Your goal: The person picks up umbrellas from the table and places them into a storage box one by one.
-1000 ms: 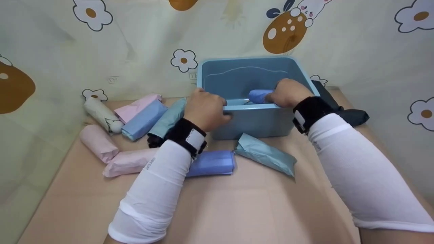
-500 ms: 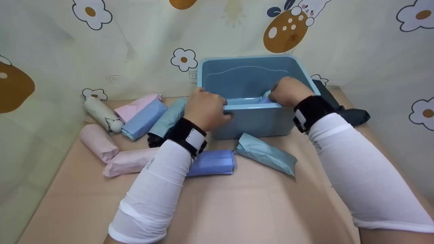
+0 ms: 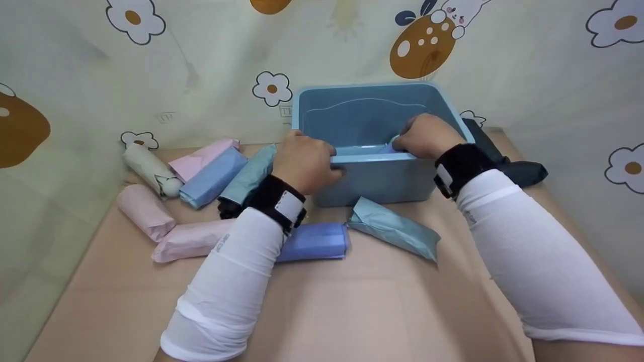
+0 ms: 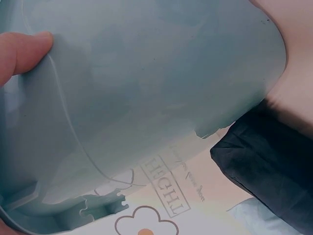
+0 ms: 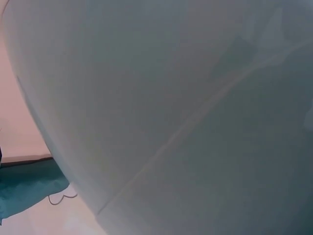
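In the head view my left hand (image 3: 304, 161) grips the front left rim of a blue plastic bin (image 3: 372, 181). Its thumb lies against the bin's outer wall (image 4: 146, 88) in the left wrist view. My right hand (image 3: 430, 137) reaches over the front right rim, fingers curled down inside. It holds a rolled blue bundle (image 3: 390, 148), of which only a small piece shows above the rim; my fingertips are hidden. The right wrist view is filled by the bin's side wall (image 5: 122, 107), and no hand shows there.
A teal bundle (image 3: 395, 229) and a blue bundle (image 3: 319, 241) lie before the bin. Several pink, blue, teal and pale bundles, including a pale one (image 3: 151, 168), lie at the left. A black bundle (image 3: 523, 173) lies right of the bin. A patterned cloth backdrop (image 3: 201, 75) stands behind.
My right hand has lowered the blue bundle deeper into the bin, so less of it shows above the rim. Over the last half second little has moved. My left hand stays on the rim.
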`<move>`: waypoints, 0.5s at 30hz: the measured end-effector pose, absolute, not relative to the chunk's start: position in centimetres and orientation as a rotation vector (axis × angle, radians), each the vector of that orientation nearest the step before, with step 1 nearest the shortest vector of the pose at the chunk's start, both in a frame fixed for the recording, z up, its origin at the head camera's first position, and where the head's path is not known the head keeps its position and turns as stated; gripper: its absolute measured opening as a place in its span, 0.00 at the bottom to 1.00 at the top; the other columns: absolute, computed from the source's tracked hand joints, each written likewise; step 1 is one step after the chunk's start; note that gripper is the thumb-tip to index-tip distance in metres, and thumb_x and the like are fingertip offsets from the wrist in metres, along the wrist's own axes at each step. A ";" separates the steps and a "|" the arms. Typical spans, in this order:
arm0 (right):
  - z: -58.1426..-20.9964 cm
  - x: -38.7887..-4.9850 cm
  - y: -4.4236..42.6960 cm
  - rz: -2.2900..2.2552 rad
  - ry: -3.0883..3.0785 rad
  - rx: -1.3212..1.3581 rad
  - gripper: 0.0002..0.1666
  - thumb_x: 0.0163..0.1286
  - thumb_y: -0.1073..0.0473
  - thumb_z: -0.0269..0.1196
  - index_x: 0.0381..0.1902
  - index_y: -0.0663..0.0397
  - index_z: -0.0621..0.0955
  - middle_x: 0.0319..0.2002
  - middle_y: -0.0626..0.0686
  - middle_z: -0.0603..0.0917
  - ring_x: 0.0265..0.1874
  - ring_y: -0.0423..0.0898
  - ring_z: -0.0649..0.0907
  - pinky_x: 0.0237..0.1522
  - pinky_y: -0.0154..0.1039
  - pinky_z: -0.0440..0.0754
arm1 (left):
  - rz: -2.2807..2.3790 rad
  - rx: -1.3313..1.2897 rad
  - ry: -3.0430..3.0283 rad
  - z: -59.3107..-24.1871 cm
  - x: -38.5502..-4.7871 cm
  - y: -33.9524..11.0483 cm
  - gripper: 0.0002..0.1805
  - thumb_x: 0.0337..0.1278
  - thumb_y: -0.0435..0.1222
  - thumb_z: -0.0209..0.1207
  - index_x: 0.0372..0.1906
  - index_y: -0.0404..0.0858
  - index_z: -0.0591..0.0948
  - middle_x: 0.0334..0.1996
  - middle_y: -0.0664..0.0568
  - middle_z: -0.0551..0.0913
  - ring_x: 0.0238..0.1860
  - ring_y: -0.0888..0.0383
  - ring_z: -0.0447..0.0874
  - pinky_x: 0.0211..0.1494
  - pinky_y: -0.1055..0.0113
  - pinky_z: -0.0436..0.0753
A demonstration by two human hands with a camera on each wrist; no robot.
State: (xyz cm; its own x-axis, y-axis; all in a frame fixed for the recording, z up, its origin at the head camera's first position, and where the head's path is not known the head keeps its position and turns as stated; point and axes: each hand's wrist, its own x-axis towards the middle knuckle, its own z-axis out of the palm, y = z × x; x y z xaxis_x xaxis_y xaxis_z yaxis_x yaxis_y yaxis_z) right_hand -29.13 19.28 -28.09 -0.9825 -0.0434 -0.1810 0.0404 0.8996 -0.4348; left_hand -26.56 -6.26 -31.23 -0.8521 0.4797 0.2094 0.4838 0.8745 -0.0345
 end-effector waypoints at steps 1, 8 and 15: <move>-28.1 -29.1 19.3 -0.668 2.875 0.001 0.18 0.73 0.50 0.61 0.41 0.59 0.88 0.28 0.52 0.80 0.36 0.53 0.80 0.38 0.46 0.76 | -0.033 -0.737 -2.834 -31.2 -26.6 -6.3 0.22 0.63 0.56 0.64 0.26 0.43 0.85 0.24 0.52 0.87 0.35 0.51 0.89 0.60 0.49 0.75; -28.2 -29.3 19.4 -0.654 2.892 -0.009 0.17 0.72 0.50 0.62 0.33 0.58 0.86 0.22 0.49 0.75 0.30 0.50 0.78 0.34 0.44 0.74 | -0.048 -0.738 -2.832 -31.3 -26.5 -6.3 0.22 0.63 0.57 0.64 0.24 0.43 0.84 0.22 0.52 0.86 0.34 0.50 0.88 0.60 0.49 0.75; -28.6 -29.6 19.6 -0.616 2.945 -0.058 0.21 0.68 0.54 0.59 0.15 0.50 0.70 0.14 0.45 0.63 0.16 0.45 0.67 0.24 0.41 0.65 | -0.039 -0.747 -2.811 -31.4 -26.5 -6.3 0.21 0.62 0.56 0.65 0.25 0.43 0.84 0.22 0.52 0.86 0.33 0.50 0.88 0.58 0.48 0.76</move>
State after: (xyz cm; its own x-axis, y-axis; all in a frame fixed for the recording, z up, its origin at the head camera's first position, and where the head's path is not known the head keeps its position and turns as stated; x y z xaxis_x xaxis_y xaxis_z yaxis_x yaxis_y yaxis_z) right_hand -29.62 19.56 -28.62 -0.9906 -0.0643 -0.1210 -0.0105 0.9160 -0.4011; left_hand -26.51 -6.30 -31.37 -0.8430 0.4863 0.2301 0.4925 0.8696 -0.0336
